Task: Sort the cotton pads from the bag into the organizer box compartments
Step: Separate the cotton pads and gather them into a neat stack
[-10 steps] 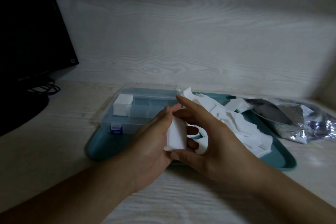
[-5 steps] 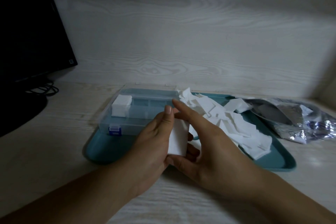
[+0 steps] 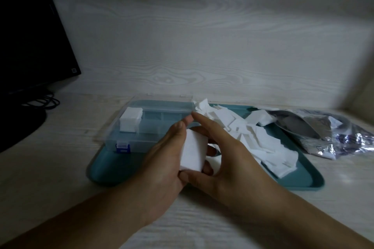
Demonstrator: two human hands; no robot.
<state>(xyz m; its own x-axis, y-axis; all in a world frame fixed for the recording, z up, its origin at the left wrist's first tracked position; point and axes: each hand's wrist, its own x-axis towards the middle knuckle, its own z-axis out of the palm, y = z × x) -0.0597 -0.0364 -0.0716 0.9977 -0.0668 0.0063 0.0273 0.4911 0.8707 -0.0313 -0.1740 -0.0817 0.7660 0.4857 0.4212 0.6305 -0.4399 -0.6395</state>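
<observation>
While both hands, left (image 3: 162,164) and right (image 3: 226,159), grip one pad stack (image 3: 193,152) above tray (image 3: 105,172), box (image 3: 153,125) sits open.

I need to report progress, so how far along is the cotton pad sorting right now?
Done: one stack of pads fills the organizer box's far-left compartment; the compartments visible beside it look empty. In hand: the left hand and right hand hold a small stack of cotton pads between them. Left: the loose pile on the teal tray beside the foil bag.
</observation>
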